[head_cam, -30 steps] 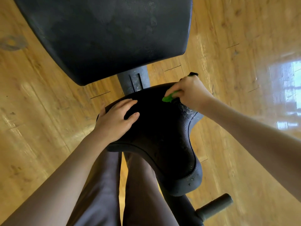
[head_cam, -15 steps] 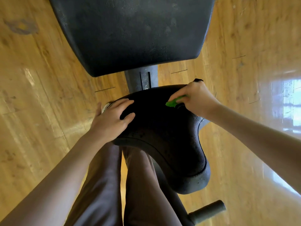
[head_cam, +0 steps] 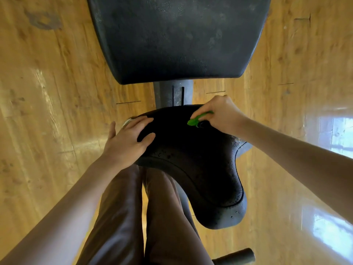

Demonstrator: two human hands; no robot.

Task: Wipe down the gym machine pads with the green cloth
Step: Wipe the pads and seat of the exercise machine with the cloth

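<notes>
A black seat pad (head_cam: 200, 169) with water droplets on it sits in the middle of the view. My left hand (head_cam: 128, 140) rests flat on its left edge, fingers spread. My right hand (head_cam: 219, 113) grips the green cloth (head_cam: 198, 118) and presses it against the pad's far right part; only a small bunch of cloth shows under the fingers. Beyond it lies a larger black back pad (head_cam: 177, 37).
A dark metal post (head_cam: 173, 94) joins the two pads. My legs in brown trousers (head_cam: 122, 217) stand against the seat's near left side. A black handle bar (head_cam: 235, 256) sticks out at the bottom. Glossy wooden floor (head_cam: 57, 83) surrounds the machine.
The view has shifted, so the pads sit further right and lower in frame. My right hand with the cloth stays at the seat's far edge; my left hand keeps resting on the pad.
</notes>
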